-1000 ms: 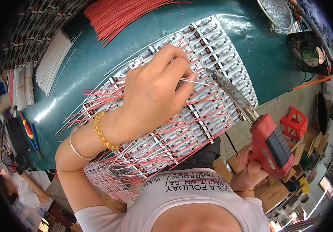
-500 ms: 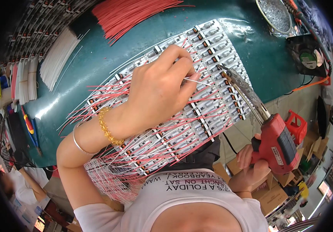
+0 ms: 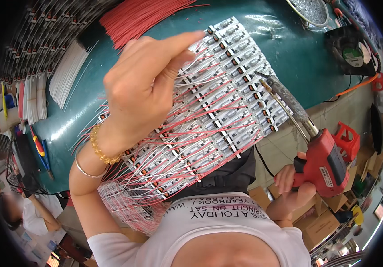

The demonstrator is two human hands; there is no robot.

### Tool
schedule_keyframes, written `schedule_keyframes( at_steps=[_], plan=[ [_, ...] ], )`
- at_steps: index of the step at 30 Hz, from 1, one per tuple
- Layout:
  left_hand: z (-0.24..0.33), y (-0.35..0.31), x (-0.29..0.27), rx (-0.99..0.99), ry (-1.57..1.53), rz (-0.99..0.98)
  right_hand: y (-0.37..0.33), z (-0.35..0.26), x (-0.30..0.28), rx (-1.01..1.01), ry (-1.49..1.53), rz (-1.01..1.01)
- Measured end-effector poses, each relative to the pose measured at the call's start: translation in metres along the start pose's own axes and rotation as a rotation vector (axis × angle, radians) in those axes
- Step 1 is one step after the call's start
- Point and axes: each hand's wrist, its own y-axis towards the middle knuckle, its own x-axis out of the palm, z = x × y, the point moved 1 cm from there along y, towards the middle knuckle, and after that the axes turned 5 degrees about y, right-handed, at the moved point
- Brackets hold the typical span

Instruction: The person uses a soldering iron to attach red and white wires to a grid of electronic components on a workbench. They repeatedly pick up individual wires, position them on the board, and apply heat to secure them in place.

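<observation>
Over the left part of a large panel of small circuit boards [image 3: 244, 116], my left hand [image 3: 140, 86] is raised. Its index finger stretches toward the panel's far edge and the thumb lies apart below it; nothing shows between them. The other fingers are curled and partly hidden. Many thin red and white wires [image 3: 196, 133] hang from the boards under that hand. At the right, my right hand [image 3: 291, 182] grips the handle of a red soldering gun [image 3: 322, 164]. Its dark, stained tip and thin metal tube reach over the right-hand rows of boards.
Bundles of red wires [image 3: 140, 18] and white wires [image 3: 68, 71] lie on the green table [image 3: 289, 66]. A round dish [image 3: 310, 11] and a black fan [image 3: 351, 53] stand far right. Stacked board panels [image 3: 44, 35] fill the far left; another person [image 3: 35, 213] sits lower left.
My left hand has moved left and away from the boards, its index finger now extended; the white wire it pinched is no longer seen in it. The soldering gun has shifted slightly right.
</observation>
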Motion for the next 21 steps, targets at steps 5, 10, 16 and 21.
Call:
schedule_keyframes(
  at_steps=[5, 10, 16, 21],
  plan=[
    [0.017, -0.003, 0.024, 0.087, 0.067, -0.193, -0.001, 0.0, 0.001, 0.014, -0.019, -0.011],
    [0.02, -0.011, 0.04, 0.001, 0.01, -0.226, -0.003, 0.001, 0.003, 0.01, -0.066, 0.024],
    [0.021, -0.014, 0.044, 0.009, 0.021, -0.201, -0.004, 0.002, 0.004, 0.0, -0.067, -0.003],
    [0.022, -0.016, 0.048, 0.052, 0.068, -0.176, -0.004, 0.002, 0.011, -0.013, -0.148, 0.05]
  ],
)
